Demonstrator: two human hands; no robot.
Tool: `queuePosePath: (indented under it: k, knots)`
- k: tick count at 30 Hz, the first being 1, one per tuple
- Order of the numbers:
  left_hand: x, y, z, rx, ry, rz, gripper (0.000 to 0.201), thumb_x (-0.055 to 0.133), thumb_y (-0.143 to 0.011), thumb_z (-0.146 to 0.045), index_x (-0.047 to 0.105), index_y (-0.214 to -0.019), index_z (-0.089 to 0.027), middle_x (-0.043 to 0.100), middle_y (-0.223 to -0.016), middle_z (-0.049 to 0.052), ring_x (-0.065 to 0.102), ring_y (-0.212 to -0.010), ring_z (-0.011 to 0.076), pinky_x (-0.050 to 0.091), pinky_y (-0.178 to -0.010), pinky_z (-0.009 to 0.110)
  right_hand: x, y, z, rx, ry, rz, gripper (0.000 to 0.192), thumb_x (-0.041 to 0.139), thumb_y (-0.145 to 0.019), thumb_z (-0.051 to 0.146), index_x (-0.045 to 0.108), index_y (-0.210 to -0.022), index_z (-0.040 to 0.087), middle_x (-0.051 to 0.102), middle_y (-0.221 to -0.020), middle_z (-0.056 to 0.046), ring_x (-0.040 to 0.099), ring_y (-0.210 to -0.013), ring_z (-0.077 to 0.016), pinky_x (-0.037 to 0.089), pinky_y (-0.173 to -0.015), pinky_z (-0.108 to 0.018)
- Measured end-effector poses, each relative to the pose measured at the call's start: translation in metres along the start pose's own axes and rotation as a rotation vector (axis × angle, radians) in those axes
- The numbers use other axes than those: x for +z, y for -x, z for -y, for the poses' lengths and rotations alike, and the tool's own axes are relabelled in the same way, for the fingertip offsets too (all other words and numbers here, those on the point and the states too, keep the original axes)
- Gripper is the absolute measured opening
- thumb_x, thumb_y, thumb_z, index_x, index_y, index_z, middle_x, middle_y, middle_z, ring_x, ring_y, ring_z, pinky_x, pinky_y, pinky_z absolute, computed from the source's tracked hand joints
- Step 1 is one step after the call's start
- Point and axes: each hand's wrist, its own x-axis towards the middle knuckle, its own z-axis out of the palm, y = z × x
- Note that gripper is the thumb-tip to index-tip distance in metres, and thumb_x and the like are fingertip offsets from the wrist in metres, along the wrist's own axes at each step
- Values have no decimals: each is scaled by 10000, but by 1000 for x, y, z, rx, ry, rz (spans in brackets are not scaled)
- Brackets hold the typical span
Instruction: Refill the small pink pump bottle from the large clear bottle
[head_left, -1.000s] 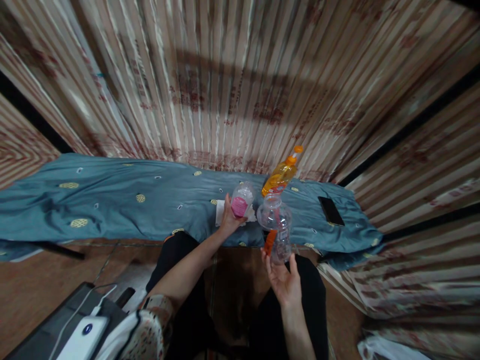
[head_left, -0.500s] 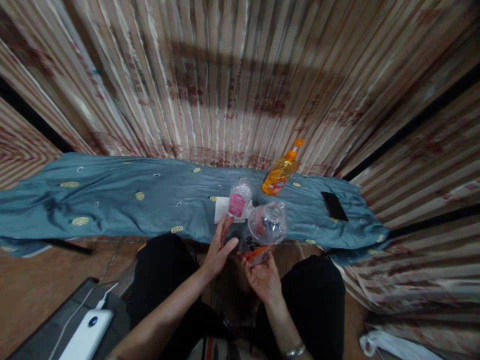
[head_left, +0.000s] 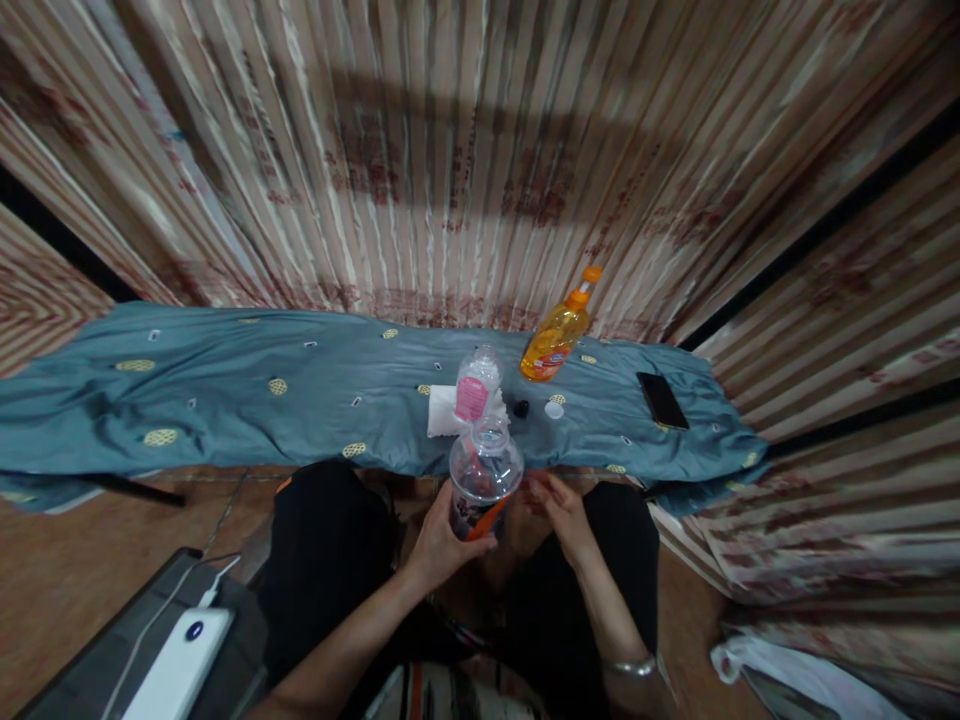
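My left hand (head_left: 444,535) is wrapped round a clear plastic cup (head_left: 486,490) with a domed lid and dark and orange print, held above my lap at the cloth's front edge. To its right, apart from the cup, my right hand (head_left: 562,510) has its fingers partly spread and holds nothing I can see. Just beyond the cup a clear bottle with a pink label (head_left: 472,395) lies or leans on a folded white tissue (head_left: 442,410). A small black object (head_left: 521,408) and a round whitish disc (head_left: 554,410) lie to the right of the tissue.
An orange pump bottle (head_left: 556,340) stands at the back of the blue patterned cloth (head_left: 225,400). A black phone (head_left: 662,401) lies on the right. Striped curtains (head_left: 420,150) hang behind. At lower left, a white power bank (head_left: 180,660) with a cable rests on a dark surface.
The cup has passed from my right hand to my left and moved left and down. My right hand has let go and drawn right. The black object and whitish disc now show.
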Motion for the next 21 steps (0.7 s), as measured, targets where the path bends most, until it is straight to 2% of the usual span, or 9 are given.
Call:
queuePosePath:
  k: [4, 8, 12, 15, 21]
  knots:
    - [9, 19, 21, -48, -4, -16, 995, 992, -544, -268, 567, -1442, -206, 684, -1481, 174, 650, -1405, 381, 448, -1267, 587, -17, -49, 58, -213, 363, -144, 427, 715, -1031, 428, 650, -1383, 196, 672, -1402, -112, 701, -1197, -264, 624, -1010, -495]
    - [14, 24, 31, -54, -33, -41, 965, 968, -566, -259, 568, -1443, -213, 699, -1423, 149, 665, -1371, 373, 484, -1232, 591, -8, -98, 94, -369, 674, -192, 440, 715, -1031, 428, 641, -1402, 203, 661, -1425, -115, 695, -1219, -272, 618, -1024, -504]
    - [11, 19, 33, 1, -48, -76, 913, 934, -567, -192, 584, -1409, -204, 679, -1413, 143, 663, -1361, 367, 489, -1230, 585, 10, -129, 100, -478, 912, -161, 433, 713, -1032, 430, 646, -1395, 203, 661, -1429, -116, 693, -1226, -272, 616, -1030, -507]
    - [8, 15, 38, 32, -55, -88, 877, 913, -570, -165, 589, -1384, -204, 658, -1441, 146, 645, -1387, 370, 464, -1254, 594, 13, -139, 98, -526, 1040, -141, 429, 713, -1032, 431, 649, -1388, 200, 668, -1415, -114, 698, -1212, -268, 620, -1021, -501]
    - [5, 9, 49, 18, -47, -72, 920, 921, -576, -199, 566, -1425, -184, 647, -1466, 184, 615, -1436, 408, 445, -1269, 617, -25, -137, 110, -536, 1201, -253, 424, 707, -1036, 430, 648, -1393, 209, 661, -1430, -116, 694, -1221, -268, 617, -1029, -500]
